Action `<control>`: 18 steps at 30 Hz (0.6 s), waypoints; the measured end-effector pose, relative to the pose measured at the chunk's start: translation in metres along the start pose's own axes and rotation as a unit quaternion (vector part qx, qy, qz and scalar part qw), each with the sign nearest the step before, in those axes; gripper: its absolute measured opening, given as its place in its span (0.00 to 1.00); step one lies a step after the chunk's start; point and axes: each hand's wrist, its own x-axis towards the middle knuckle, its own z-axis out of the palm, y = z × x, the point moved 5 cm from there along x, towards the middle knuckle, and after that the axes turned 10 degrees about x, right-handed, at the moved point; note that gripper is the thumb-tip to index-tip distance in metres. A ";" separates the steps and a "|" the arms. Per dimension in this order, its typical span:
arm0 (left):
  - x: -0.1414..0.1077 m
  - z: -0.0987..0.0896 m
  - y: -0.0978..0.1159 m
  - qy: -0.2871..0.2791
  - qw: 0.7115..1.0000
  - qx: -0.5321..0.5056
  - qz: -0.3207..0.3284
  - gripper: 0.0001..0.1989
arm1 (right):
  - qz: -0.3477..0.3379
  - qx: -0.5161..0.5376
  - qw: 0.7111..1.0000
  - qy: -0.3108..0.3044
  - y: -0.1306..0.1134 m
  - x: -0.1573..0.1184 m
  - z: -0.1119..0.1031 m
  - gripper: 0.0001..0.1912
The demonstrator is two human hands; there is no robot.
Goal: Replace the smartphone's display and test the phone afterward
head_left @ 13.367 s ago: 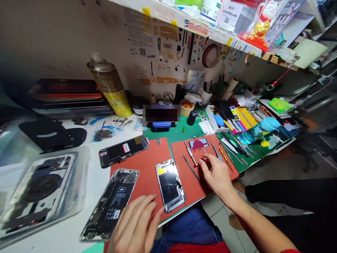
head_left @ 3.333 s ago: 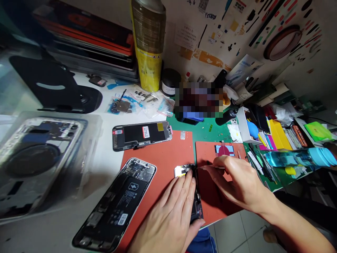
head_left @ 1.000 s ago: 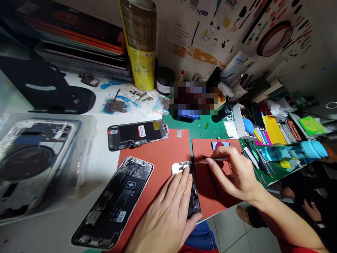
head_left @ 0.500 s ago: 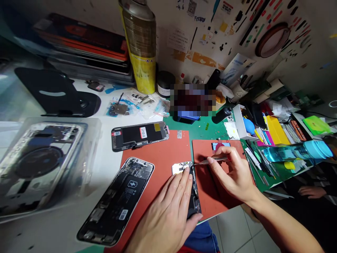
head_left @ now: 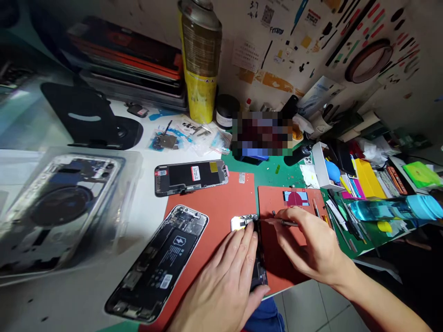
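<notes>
My left hand (head_left: pixel 228 263) lies flat on a phone screen assembly (head_left: pixel 260 272), back side up, fingers stretched over its upper part and thumb near its lower edge. Much of the assembly is hidden beneath that hand. In my right hand (head_left: pixel 308 240) a slim metal tool (head_left: pixel 287 222) is pinched; its thin tip is at the assembly's upper right corner. Whether the tip touches cannot be made out. To the left lies an opened phone (head_left: pixel 162 258) with its battery showing. Above that is another phone screen (head_left: pixel 187 177) with a red-and-white label.
Red mats (head_left: pixel 214 203) cover the bench. At left are a bagged phone housing (head_left: pixel 62 207) and a black stand (head_left: pixel 76 115); a spray can (head_left: pixel 200 69) stands behind. Tools, a white box (head_left: pixel 321 166) and a blue bottle (head_left: pixel 387 207) crowd the right. Another person's hand shows dimly at far right.
My right hand has turned, its fingers now lower and more closed over the tool. The tool's tip stays by the same corner. My left hand keeps its place; the whole view has shifted slightly.
</notes>
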 end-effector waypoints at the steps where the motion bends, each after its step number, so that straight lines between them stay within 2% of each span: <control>1: 0.000 0.000 0.000 0.003 1.000 -0.001 -0.001 0.39 | -0.016 -0.010 1.000 -0.006 -0.002 0.002 0.000 0.11; 3: -0.001 0.000 0.000 0.004 1.000 -0.001 -0.002 0.38 | -0.033 -0.010 0.999 -0.023 -0.003 0.004 0.000 0.11; 6: -0.001 0.000 -0.001 0.002 1.000 -0.001 -0.001 0.37 | -0.009 0.010 0.999 -0.040 0.001 0.006 0.000 0.12; 11: 0.000 -0.001 -0.002 0.006 1.000 0.003 -0.002 0.35 | -0.006 0.012 1.000 -0.025 0.000 0.004 -0.001 0.12; 18: 0.001 0.000 -0.001 -0.003 1.000 0.000 0.004 0.39 | 0.028 0.018 0.999 0.018 0.003 0.000 -0.002 0.12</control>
